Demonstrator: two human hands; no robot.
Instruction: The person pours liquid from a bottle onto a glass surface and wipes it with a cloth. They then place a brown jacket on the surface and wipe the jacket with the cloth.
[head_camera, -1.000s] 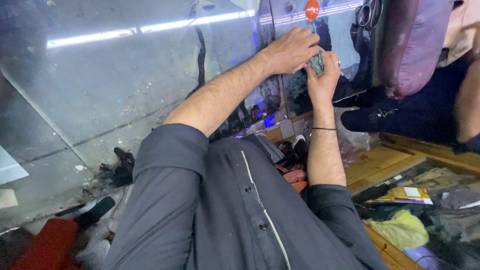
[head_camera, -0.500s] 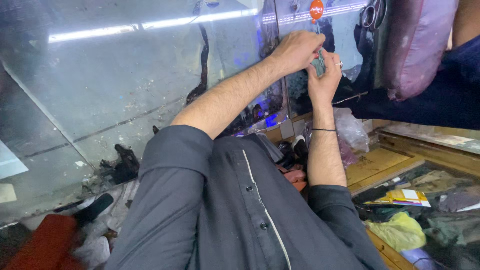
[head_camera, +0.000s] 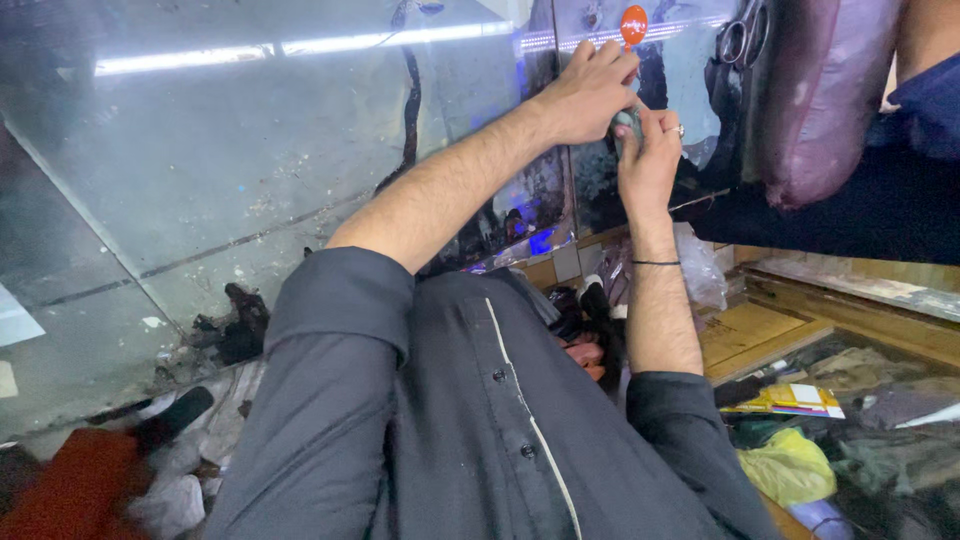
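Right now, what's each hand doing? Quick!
Left hand: closed on a small grey thing, exact kind unclear.
Right hand: closed, pinching the same thing.

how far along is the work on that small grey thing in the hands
Done: nothing visibly finished. In hand: the left hand and right hand meet around a small grey object, with an orange-handled tool above it. Left: cannot tell; the fingers hide the object.

view: head, single | from: worn on the person's head | faces: down over chest and forearms toward a glass pane (head_camera: 250, 170) | range: close, arm's length | shared views: none, one camera only
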